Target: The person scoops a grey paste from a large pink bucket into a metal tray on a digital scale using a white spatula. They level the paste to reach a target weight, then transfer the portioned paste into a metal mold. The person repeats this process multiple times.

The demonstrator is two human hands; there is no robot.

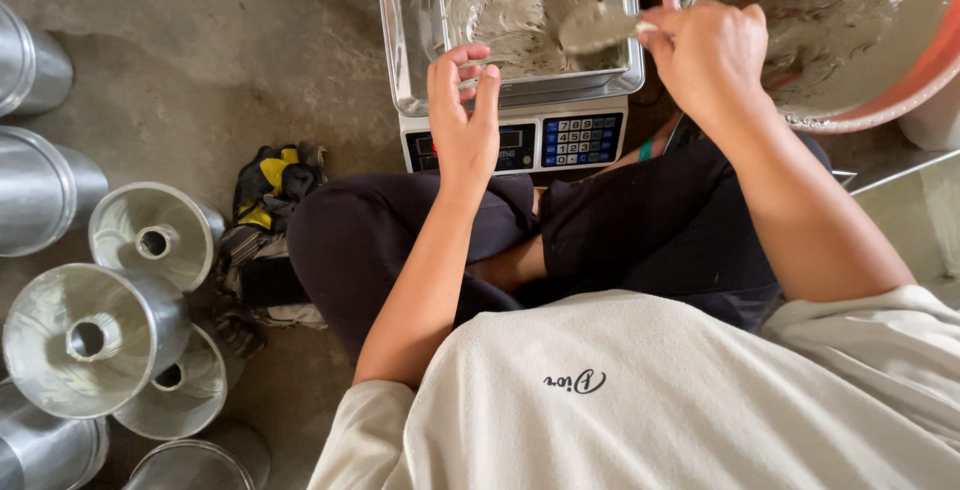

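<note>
Metal moulds [95, 335] crowd the floor left, open floor [180, 60] above them, scale [520, 140] blocking ahead

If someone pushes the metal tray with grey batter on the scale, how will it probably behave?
The metal tray would probably slide easily, since its smooth steel base rests loose on the scale. It looks fairly heavy for its size, holding thick grey batter. The left hand at its front rim suggests it needs steadying while the right hand works the spoon.

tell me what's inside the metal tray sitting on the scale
Grey batter fills the metal tray, with a coated spatula held over it by the right hand. The tray's floor is covered by batter, and the scale platform is hidden beneath.
</note>
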